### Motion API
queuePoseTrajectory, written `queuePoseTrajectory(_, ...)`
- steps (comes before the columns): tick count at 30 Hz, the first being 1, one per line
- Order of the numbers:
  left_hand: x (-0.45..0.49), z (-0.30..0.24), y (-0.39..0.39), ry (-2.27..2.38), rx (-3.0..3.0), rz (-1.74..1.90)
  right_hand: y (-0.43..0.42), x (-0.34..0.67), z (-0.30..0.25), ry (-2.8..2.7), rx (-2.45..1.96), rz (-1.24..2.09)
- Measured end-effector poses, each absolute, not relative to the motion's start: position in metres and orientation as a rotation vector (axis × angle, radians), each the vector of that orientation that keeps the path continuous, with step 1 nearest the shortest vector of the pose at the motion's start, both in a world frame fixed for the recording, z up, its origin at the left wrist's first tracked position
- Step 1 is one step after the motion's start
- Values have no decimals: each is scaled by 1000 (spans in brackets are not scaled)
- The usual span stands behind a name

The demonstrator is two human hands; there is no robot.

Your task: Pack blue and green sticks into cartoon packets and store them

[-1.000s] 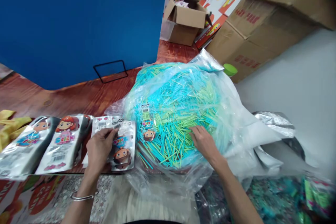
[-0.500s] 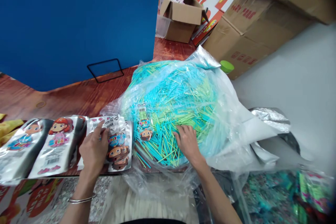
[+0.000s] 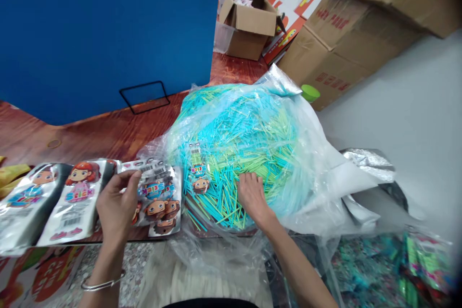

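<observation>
A big heap of thin blue and green sticks [image 3: 231, 125] lies in a clear plastic bag. My right hand [image 3: 251, 195] is in the near part of the heap, fingers curled down with their tips hidden among the sticks. To the left, a loose pile of printed "Stick" packets [image 3: 164, 202] overlaps on the table. At its left edge my left hand [image 3: 119, 204] has thumb and forefinger closed together; whether a packet edge is between them I cannot make out. One small packet [image 3: 198, 171] with sticks inside rests on the heap.
Two stacks of printed pouches [image 3: 75, 202] stand at the left on the wooden table [image 3: 90, 147]. A blue panel [image 3: 104, 33] with a black wire frame [image 3: 144, 97] is behind. Cardboard boxes [image 3: 335, 48] pile up at the back right, near silver sheeting [image 3: 339, 187].
My left hand has drawn left and slightly toward me, off the packets, uncovering more of them. The fingers of my right hand have curled in tighter among the sticks.
</observation>
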State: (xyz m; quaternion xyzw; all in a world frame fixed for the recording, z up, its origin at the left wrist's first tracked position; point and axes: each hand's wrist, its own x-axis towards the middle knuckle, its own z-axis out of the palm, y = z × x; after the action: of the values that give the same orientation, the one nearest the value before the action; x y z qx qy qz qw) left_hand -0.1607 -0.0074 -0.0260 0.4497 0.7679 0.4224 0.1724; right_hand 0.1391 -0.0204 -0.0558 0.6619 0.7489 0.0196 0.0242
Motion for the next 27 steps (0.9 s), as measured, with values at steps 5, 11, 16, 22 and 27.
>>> queuePoseTrajectory(5,-149,-3,-6,1584,735,1537,-14,151,-50,2337,2021,7)
queuePoseTrajectory(11,-122,3,-8,1401,634,1371,-14,178,-33,2330,2072,-88)
queuePoseTrajectory(16,-93,7,-10,1217,836,996,-22,187,-23,2374,2004,-87)
queuePoseTrajectory(22,-73,18,-5,1150,975,871,-35,186,-35,2406,1998,119)
queuePoseTrajectory(27,-69,22,2,1136,983,880,-35,188,-30,2590,2174,-170)
